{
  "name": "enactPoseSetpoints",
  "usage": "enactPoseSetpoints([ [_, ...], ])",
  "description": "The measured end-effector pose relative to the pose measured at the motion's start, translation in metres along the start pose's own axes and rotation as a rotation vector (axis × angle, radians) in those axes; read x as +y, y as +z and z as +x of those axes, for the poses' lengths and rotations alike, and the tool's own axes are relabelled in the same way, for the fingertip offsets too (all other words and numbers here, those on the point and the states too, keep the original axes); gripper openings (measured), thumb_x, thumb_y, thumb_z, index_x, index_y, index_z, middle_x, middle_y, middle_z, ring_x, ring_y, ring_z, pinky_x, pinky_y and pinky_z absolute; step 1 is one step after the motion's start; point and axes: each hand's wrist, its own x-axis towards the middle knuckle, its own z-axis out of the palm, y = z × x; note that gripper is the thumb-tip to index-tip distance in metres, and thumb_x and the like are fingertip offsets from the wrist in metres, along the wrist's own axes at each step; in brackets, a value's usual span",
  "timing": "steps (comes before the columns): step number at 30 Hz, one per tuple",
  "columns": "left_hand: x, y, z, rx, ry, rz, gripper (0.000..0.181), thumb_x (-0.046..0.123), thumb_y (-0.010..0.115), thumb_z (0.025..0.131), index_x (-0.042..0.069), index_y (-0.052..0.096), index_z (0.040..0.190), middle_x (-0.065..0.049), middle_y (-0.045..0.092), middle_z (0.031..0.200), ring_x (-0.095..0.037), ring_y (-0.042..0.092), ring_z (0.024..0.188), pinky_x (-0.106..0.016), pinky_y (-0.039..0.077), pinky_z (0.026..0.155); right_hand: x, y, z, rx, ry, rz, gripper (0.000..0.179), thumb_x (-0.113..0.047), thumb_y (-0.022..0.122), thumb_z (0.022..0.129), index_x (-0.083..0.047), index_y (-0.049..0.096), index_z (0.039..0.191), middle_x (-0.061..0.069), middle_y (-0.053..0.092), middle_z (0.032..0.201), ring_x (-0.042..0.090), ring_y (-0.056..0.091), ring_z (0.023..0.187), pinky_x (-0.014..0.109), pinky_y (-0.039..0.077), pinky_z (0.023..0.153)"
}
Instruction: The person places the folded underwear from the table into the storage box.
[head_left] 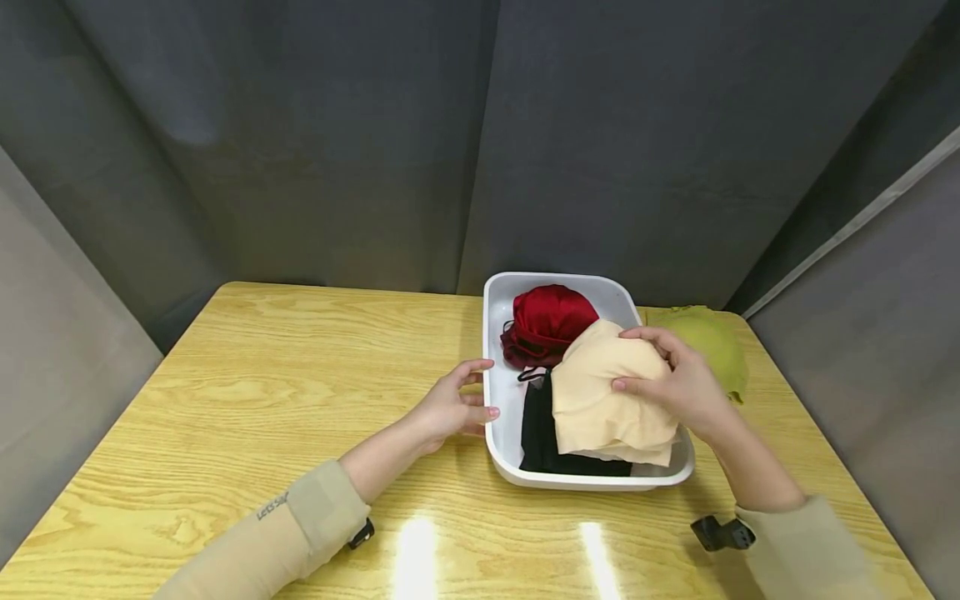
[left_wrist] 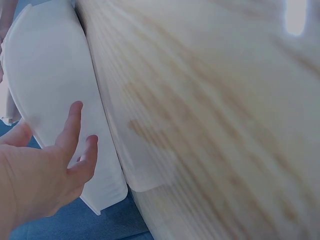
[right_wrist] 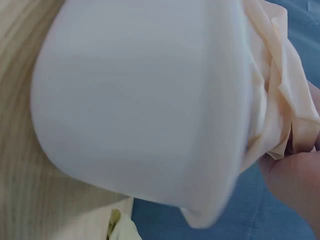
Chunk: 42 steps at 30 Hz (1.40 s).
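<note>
A white plastic bin [head_left: 495, 454] stands on the table with folded garments inside. My right hand [head_left: 686, 387] pinches a beige bra [head_left: 600, 392] between thumb and fingers over the bin's near right part; in the right wrist view its soft fabric [right_wrist: 280, 95] bulges past the rim. My left hand [head_left: 450, 404] is at the bin's left side, fingers spread and fairly straight, fingertips right at the rim. The left wrist view has this hand [left_wrist: 55, 170] beside the bin's outer wall [left_wrist: 55, 65]. Beneath the beige bra, a black garment [head_left: 538, 433] is partly hidden.
A shiny red bra [head_left: 551, 317] with darker trim lies in the bin's far part. Behind my right hand, a yellow-green garment [head_left: 712, 342] lies on the wooden table [head_left: 300, 367] at the far right corner. Grey curtains [head_left: 360, 150] enclose the back and sides.
</note>
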Motion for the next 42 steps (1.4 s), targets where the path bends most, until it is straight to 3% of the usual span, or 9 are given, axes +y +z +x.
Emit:
enactPoseSetpoints([
  [11,0.001,0.001,-0.001,0.008,-0.007,0.001,0.07,-0.012,0.061,0.083,0.016,0.036,0.142,-0.021,0.03,0.144,-0.04,0.052,0.116,-0.045,0.056,0.078,0.01,0.021,0.0,-0.082,-0.002,0.029,0.065,-0.028,0.084,0.07,-0.019,0.054,0.127,0.003,0.058,0.119,0.013,0.053,0.092,0.021,0.044,0.075],
  [24,0.001,0.0,-0.001,-0.003,0.001,0.006,0.069,-0.012,0.061,0.083,0.014,0.035,0.142,-0.022,0.029,0.144,-0.041,0.05,0.117,-0.042,0.056,0.077,0.024,0.032,0.005,-0.165,0.026,0.073,0.068,-0.025,0.084,0.071,-0.014,0.05,0.129,0.009,0.048,0.134,0.026,0.051,0.107,0.028,0.046,0.085],
  [31,0.001,0.001,-0.002,-0.008,0.002,-0.001,0.069,-0.012,0.061,0.083,0.013,0.035,0.142,-0.022,0.029,0.144,-0.042,0.049,0.118,-0.043,0.056,0.079,0.029,0.036,0.006,-0.249,0.021,0.057,0.072,-0.028,0.082,0.073,-0.013,0.046,0.132,0.013,0.045,0.135,0.032,0.047,0.116,0.048,0.04,0.097],
  [42,0.0,0.001,-0.001,-0.007,0.026,-0.002,0.069,-0.013,0.06,0.083,0.011,0.035,0.142,-0.025,0.031,0.142,-0.043,0.049,0.117,-0.044,0.056,0.078,0.039,0.036,0.005,-0.301,0.055,0.02,0.067,-0.035,0.078,0.077,-0.018,0.047,0.133,0.014,0.045,0.137,0.032,0.046,0.119,0.051,0.035,0.102],
])
